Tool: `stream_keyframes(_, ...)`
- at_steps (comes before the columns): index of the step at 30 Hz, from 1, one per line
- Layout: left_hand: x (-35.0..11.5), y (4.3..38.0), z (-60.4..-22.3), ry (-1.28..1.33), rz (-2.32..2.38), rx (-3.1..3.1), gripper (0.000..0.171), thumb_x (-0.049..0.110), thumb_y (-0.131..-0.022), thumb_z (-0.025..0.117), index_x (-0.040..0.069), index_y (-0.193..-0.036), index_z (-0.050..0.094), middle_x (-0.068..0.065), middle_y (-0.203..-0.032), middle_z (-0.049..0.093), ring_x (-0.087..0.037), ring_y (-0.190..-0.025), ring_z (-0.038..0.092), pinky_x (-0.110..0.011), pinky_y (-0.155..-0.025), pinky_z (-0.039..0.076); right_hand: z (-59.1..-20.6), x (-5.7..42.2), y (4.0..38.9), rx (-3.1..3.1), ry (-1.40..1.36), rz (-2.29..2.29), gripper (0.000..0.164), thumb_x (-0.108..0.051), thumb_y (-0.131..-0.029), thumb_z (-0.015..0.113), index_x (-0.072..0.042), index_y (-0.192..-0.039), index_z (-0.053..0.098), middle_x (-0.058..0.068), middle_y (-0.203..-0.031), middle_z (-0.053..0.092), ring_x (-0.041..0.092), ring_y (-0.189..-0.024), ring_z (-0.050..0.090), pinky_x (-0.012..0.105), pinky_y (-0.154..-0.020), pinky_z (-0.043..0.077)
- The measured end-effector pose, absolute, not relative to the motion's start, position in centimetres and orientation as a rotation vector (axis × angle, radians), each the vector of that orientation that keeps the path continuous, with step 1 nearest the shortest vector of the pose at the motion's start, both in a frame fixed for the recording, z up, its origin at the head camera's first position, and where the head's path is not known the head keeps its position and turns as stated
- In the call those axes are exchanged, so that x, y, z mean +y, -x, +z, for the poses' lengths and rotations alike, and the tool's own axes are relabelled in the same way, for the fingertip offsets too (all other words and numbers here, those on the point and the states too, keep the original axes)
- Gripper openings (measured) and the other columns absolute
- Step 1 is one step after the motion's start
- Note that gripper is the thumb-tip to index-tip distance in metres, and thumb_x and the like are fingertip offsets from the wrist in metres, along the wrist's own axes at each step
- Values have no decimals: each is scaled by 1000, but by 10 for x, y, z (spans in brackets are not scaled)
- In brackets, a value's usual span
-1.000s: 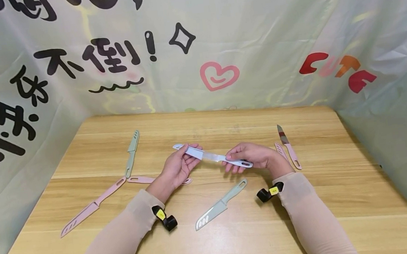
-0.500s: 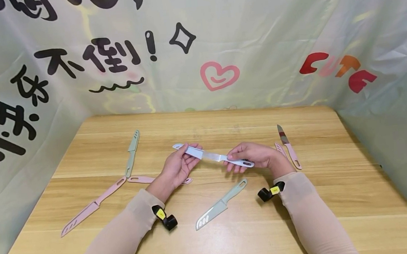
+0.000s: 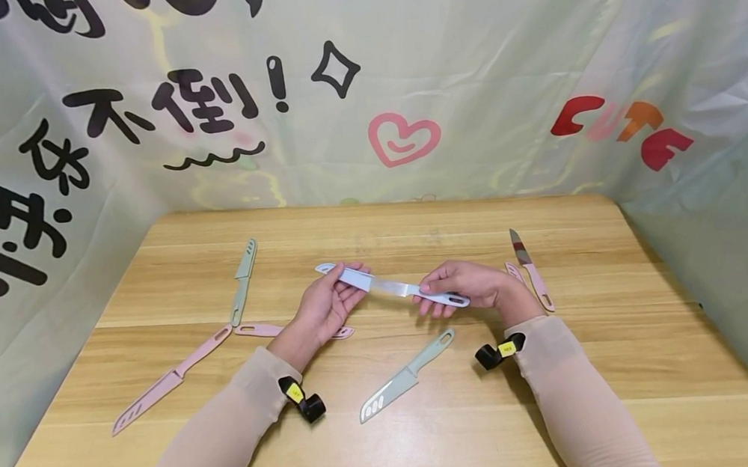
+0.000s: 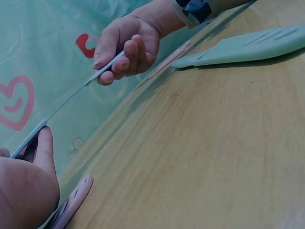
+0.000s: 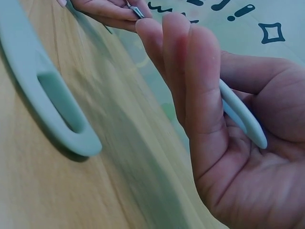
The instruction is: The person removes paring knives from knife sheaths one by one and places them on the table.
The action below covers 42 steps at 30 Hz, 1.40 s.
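Observation:
Above the middle of the table, my left hand (image 3: 327,307) pinches a pale blue blade sheath (image 3: 356,279) between thumb and fingers. My right hand (image 3: 463,283) grips the pale blue handle of a knife (image 3: 446,299), thumb on top. Part of its silvery blade (image 3: 390,287) shows bare between the hands; the tip end is hidden inside the sheath. Seen from the left wrist, knife and sheath lie in one slanting line. In the right wrist view, the end of the handle (image 5: 245,117) sticks out within the right palm.
A green sheathed knife (image 3: 405,381) lies in front of the hands. To the left are a pink sheathed knife (image 3: 172,381), a smaller green one (image 3: 243,280) and a pink one (image 3: 258,330) partly behind the left wrist. An unsheathed pink knife (image 3: 535,278) and pink sheath (image 3: 514,272) lie right.
The right hand has shifted slightly right with the knife, and a little more blade shows outside the sheath. The left hand has barely moved, and the knives on the table stay put.

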<state>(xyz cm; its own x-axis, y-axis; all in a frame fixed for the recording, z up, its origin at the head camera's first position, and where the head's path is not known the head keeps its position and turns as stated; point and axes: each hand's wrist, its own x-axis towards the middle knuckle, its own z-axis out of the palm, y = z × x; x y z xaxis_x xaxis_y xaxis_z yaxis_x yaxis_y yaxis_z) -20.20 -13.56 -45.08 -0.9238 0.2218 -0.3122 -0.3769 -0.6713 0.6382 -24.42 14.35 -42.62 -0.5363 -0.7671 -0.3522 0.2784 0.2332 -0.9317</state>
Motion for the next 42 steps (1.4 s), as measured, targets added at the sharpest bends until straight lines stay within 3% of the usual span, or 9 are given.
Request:
stream_keyframes(22, -138, 203, -450, 325, 2604, 1041, 41, 24, -108, 38, -5, -134, 49, -23, -136, 52, -32, -126, 52, -34, -99, 51, -422, 146, 244, 1632, 515, -1436, 42, -17, -103, 51, 22, -117, 54, 14, -92, 72, 13, -69, 67, 23, -59, 59)
stream_keyframes(33, -138, 204, -450, 321, 2605, 1061, 40, 25, -108, 38, -5, -131, 51, -21, -131, 57, -31, -125, 53, -34, -100, 50, -421, 149, 244, 1630, 498, -1436, 42, -16, -103, 51, 23, -118, 53, 24, -96, 69, 13, -68, 66, 23, -59, 58)
stream_keyframes(42, -138, 203, -450, 316, 2602, 1072, 41, 25, -108, 37, -5, -132, 51, -22, -132, 57, -30, -124, 54, -34, -100, 50, -420, 149, 243, 1634, 483, -1431, 42, -15, -103, 51, 23, -118, 52, 24, -96, 69, 12, -68, 66, 22, -58, 57)
